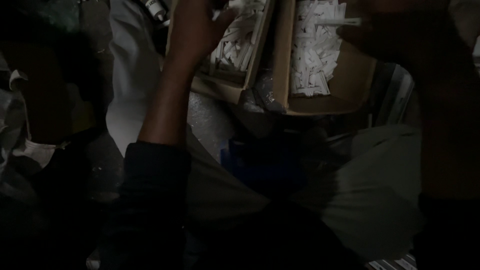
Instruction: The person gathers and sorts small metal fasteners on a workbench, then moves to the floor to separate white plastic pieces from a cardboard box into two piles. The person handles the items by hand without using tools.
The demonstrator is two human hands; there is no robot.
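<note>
A: Nearest are the lap and dark sleeves. Then the left hand (200, 25), reaching into the left cardboard box (230, 87); I cannot tell its grip.

B: And the right hand (380, 35)?

A: Pinched shut on one white strip (340, 22), over the right cardboard box (330, 102). In this gloom that strip could slip unseen.

Dim light, view from above: a dark, long-sleeved top with the left cuff (156, 165) pushed up the bare forearm at centre left; the right dark sleeve (447, 225) fills the lower right; pale grey-green trousers (370, 200) below.
</note>
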